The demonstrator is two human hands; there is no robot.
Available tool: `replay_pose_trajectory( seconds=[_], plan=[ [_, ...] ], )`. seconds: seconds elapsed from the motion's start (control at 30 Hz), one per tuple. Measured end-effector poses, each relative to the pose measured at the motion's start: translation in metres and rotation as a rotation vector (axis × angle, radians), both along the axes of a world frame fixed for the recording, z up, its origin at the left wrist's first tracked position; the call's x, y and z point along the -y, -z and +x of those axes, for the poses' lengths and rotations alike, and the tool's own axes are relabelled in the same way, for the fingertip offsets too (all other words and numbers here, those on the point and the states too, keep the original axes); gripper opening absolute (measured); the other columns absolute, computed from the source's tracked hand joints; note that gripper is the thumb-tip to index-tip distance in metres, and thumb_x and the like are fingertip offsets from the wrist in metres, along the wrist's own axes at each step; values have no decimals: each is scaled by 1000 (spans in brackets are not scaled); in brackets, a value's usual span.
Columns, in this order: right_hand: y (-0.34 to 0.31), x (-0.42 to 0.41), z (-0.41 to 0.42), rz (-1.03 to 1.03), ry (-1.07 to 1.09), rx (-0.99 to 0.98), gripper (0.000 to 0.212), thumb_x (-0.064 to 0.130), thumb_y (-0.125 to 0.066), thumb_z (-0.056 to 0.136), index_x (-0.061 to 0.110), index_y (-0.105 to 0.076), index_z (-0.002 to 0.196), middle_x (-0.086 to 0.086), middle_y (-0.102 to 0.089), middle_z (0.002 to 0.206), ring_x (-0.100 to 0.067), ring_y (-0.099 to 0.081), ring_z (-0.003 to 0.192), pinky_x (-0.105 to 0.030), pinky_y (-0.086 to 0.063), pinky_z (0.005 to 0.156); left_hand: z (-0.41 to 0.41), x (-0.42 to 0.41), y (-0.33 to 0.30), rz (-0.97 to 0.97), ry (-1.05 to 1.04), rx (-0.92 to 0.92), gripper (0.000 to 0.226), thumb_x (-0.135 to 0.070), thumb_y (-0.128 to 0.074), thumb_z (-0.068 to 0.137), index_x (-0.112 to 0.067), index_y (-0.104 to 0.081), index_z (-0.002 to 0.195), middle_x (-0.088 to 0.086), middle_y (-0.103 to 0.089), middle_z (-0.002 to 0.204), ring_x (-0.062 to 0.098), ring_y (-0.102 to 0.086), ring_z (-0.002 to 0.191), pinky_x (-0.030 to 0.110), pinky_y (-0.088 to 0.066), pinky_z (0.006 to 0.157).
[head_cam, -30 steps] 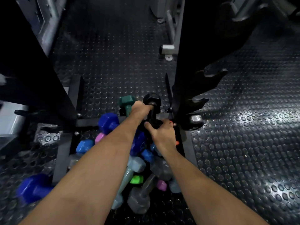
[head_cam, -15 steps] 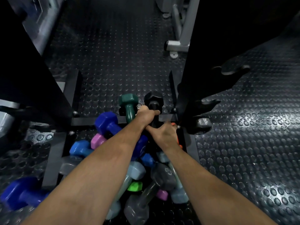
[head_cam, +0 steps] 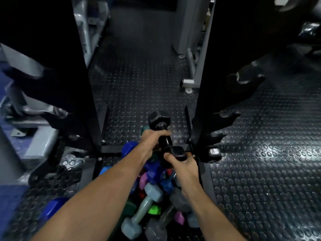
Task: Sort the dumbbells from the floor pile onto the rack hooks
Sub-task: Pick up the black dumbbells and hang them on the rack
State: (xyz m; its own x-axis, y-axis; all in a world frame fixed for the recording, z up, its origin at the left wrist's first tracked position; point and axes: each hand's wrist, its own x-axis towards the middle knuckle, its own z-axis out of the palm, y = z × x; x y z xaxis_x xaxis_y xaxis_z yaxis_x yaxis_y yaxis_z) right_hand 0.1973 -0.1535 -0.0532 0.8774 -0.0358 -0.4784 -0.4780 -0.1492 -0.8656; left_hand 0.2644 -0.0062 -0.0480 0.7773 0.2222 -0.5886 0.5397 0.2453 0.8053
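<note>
The studded rubber floor (head_cam: 139,80) spreads beyond the grip; the black rack (head_cam: 205,94) rises just right of it, hooks (head_cam: 225,116) pointing away. Below the grip lies the pile of coloured dumbbells (head_cam: 152,192). Above the pile, the black dumbbell (head_cam: 165,134) is held by both hands: left hand (head_cam: 150,141) curled round its handle, right hand (head_cam: 182,164) gripping its near head

Dim, blurred edges (glare on right floor (head_cam: 278,153))
</note>
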Motion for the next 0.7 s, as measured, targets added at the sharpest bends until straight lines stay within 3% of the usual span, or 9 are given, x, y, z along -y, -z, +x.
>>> replay_pose_trajectory(
  seconds=[0.1, 0.2, 0.3, 0.4, 0.47, 0.57, 0.6, 0.7],
  plan=[
    [-16, -4, -26, 57, -35, -3, 48, 48, -88, 64, 22, -75, 102, 2, -82, 93, -19, -78, 91, -52, -60, 94, -27, -19, -11, -63, -25, -55, 35, -27, -85, 77, -3, -74, 100, 1, -69, 61, 12, -66, 50, 24, -49, 45],
    [-27, -7, -56, 85, -84, -16, 48, 50, -88, 60, 28, -77, 101, -2, -82, 95, -24, -78, 93, -55, -59, 94, -62, -37, -19, -178, -71, -82, 36, -23, -80, 85, 3, -71, 107, 7, -71, 68, 21, -67, 53, 27, -52, 42],
    [-33, -15, -85, 94, -122, -50, 57, 51, -86, 55, 19, -79, 101, -5, -82, 95, -26, -78, 94, -54, -59, 95, -103, -55, -20, -255, -142, -90, 28, -24, -80, 85, 1, -74, 96, 9, -71, 73, 22, -68, 56, 32, -56, 47],
    [-28, -27, -113, 82, -124, -102, 71, 52, -88, 43, 10, -78, 100, -9, -81, 89, -33, -78, 92, -58, -60, 90, -146, -79, -15, -370, -214, -114, 24, -26, -78, 85, -6, -72, 74, 5, -64, 67, 17, -66, 56, 35, -63, 66],
    [-26, -38, -132, 84, -175, -128, 73, 50, -96, 41, 17, -78, 103, -4, -82, 90, -26, -78, 95, -49, -63, 87, -174, -100, -11, -374, -264, -137, 23, -22, -79, 86, 0, -74, 85, 13, -68, 77, 25, -72, 67, 39, -64, 69],
    [-18, -53, -153, 42, -296, -143, 39, 28, -99, 64, 29, -75, 95, 14, -80, 85, 4, -74, 84, -14, -54, 74, -207, -127, -8, -256, -264, -128, 39, -19, -84, 80, 4, -72, 109, 16, -74, 84, 26, -73, 68, 40, -61, 59],
    [-15, -59, -157, 34, -324, -140, 41, 29, -100, 59, 26, -76, 92, 13, -80, 84, 4, -74, 81, -13, -52, 72, -214, -135, -6, -218, -266, -128, 45, -20, -87, 76, 2, -72, 112, 18, -76, 87, 28, -73, 71, 43, -61, 59],
    [-7, -82, -168, 10, -416, -148, 89, 64, -97, 24, 18, -79, 98, 5, -81, 88, -8, -77, 86, -28, -59, 83, -235, -159, 4, -167, -356, -131, 47, -20, -91, 70, -1, -72, 109, 23, -77, 98, 39, -74, 86, 54, -61, 73]
  ],
)
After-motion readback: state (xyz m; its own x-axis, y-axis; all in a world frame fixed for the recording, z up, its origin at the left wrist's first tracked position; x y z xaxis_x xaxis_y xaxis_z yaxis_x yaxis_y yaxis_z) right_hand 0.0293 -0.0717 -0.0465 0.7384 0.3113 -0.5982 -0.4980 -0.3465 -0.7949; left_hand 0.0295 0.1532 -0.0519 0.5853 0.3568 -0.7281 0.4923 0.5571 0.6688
